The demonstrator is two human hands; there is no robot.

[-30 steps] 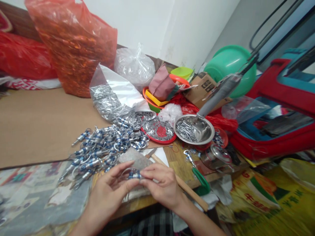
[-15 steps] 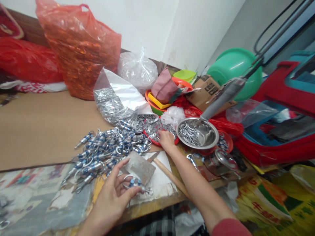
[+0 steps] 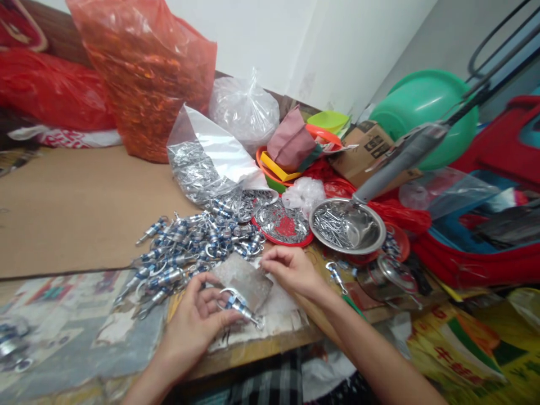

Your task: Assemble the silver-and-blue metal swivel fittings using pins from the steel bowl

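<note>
Between the thumb and fingers of my left hand (image 3: 200, 309) is a hook bolt (image 3: 241, 307), silver with blue bands, its open hook toward the palm and a small ring at the far end. It is held just above a flat grey metal block (image 3: 242, 275). My right hand (image 3: 291, 271) is closed in a pinch beside the block's right corner; whatever its fingertips hold is too small to make out. A heap of similar hook bolts (image 3: 181, 247) lies behind the block. Beyond my right hand is a red dish (image 3: 291, 244) of small metal pieces.
A steel bowl (image 3: 375, 244) of metal pins stands at the right, with a grey-handled tool (image 3: 400, 163) slanting over it. One hook bolt (image 3: 335, 275) lies before the bowl. Clear bags of parts (image 3: 194, 169) and an orange bag (image 3: 156, 84) stand at the back.
My right hand has come back from the red dish to the metal block, fingers pinched. My left hand still holds the hook bolt. The view has shifted slightly.
</note>
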